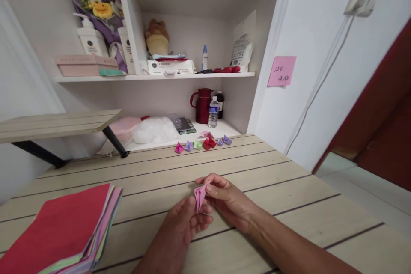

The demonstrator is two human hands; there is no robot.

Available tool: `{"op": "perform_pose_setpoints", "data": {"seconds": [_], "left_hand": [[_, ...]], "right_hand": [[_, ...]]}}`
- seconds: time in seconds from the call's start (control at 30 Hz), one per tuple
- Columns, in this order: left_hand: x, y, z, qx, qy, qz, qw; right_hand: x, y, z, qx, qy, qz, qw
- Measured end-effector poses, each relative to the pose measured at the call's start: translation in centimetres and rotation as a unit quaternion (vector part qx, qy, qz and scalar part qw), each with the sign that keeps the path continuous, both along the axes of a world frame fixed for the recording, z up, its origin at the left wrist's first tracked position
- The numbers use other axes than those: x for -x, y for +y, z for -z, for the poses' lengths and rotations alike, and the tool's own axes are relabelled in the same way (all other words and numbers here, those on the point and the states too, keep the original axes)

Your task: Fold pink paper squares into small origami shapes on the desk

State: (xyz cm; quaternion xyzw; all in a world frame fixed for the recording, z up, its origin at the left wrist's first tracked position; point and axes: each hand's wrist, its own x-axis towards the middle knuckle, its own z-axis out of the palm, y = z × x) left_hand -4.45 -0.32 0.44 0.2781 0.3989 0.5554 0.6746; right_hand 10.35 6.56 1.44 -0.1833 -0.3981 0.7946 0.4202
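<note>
Head view now: in front of the row of folded paper pieces (198, 145), a folded pink paper (199, 197) is being held up over the striped wooden table (144, 188). Its top is pinched by the right hand (226, 195), thumb against fingers; its lower part is gripped by the left hand (189, 214), thumb at the side, fingers curled behind.

On to the writing: "FLOWERS S" is read at the back of the bouquet (104, 10), high up left of the row, the rest cut off by the shelf divider (130, 17). "250" is seen handwritten on the pink sticky note (281, 71), up to the row's right; the scrawl beneath cannot be made out. Small print is borne by the pump bottle (92, 40), its base masked by a pink box (83, 66), and by the white box (171, 67) and white bag (244, 43) above the row, all too fine to read.

Just behind the row, a blue label is worn by the water bottle (213, 113), by which the dark-red jug (202, 105) and dark bottle (220, 102) are partly blocked. Front left of the row, a stack of coloured paper (67, 218) is topped by red.
</note>
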Motion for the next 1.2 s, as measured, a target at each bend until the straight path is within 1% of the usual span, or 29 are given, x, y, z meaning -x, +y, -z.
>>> {"op": "perform_pose_setpoints", "data": {"seconds": [0.13, 0.2, 0.3, 0.37, 0.43, 0.53, 0.63, 0.73, 0.83, 0.9, 0.97, 1.0, 1.07, 1.1, 1.13, 1.2], "left_hand": [[-0.2, -0.4, -0.5, 0.038, -0.035, 0.013, 0.999], [-0.2, -0.6, -0.7, 0.050, -0.051, 0.036, 0.997], [-0.5, -1.1, -0.9, 0.028, -0.050, 0.069, 0.996], [-0.6, -1.4, -1.0, 0.013, -0.054, 0.064, 0.996], [-0.7, -1.5, -1.2, 0.020, -0.063, 0.034, 0.997], [-0.5, -1.2, -1.2, 0.036, -0.065, -0.041, 0.996], [-0.1, -0.7, -0.9, 0.024, -0.045, -0.108, 0.993], [0.2, -0.3, -0.6, 0.015, -0.022, -0.158, 0.987], [0.1, -0.4, -0.7, 0.010, 0.000, -0.186, 0.982], [-0.1, -0.6, -0.9, 0.003, 0.027, -0.190, 0.981], [-0.3, -0.8, -1.2, -0.011, 0.076, -0.188, 0.979], [-0.3, -0.8, -1.3, -0.016, 0.104, -0.185, 0.977], [-0.1, -0.8, -1.3, -0.016, 0.150, -0.183, 0.972], [0.2, -0.7, -1.4, -0.011, 0.159, -0.184, 0.970], [0.5, -0.6, -1.4, -0.007, 0.164, -0.191, 0.968], [1.4, -0.4, -1.4, -0.002, 0.165, -0.208, 0.964]], "right_hand": [[-0.1, -0.1, -0.4, -0.004, 0.025, -0.018, 1.000], [-0.1, -0.3, -0.6, -0.016, 0.031, -0.027, 0.999], [0.0, -0.6, -0.8, -0.042, 0.011, -0.027, 0.999], [0.1, -0.7, -0.9, -0.054, -0.005, -0.019, 0.998], [0.2, -0.8, -0.9, -0.065, -0.014, -0.017, 0.998], [0.3, -0.8, -0.8, -0.064, -0.015, -0.022, 0.998], [0.4, -0.8, -0.4, -0.021, -0.035, -0.010, 0.999], [0.6, -0.8, 0.0, 0.032, -0.058, 0.016, 0.998], [0.9, -0.9, 0.1, 0.087, -0.065, 0.016, 0.994], [0.9, -0.9, 0.1, 0.103, -0.080, 0.028, 0.991], [0.8, -0.8, 0.0, 0.081, -0.102, 0.047, 0.990], [0.6, -0.6, -0.1, 0.053, -0.120, 0.046, 0.990], [0.1, -0.2, -0.2, -0.020, -0.170, 0.020, 0.985], [-0.3, 0.1, -0.3, -0.065, -0.207, -0.003, 0.976], [-0.8, 0.4, -0.5, -0.089, -0.229, -0.021, 0.969], [-1.9, 0.9, -1.0, -0.112, -0.253, -0.047, 0.960]]}}
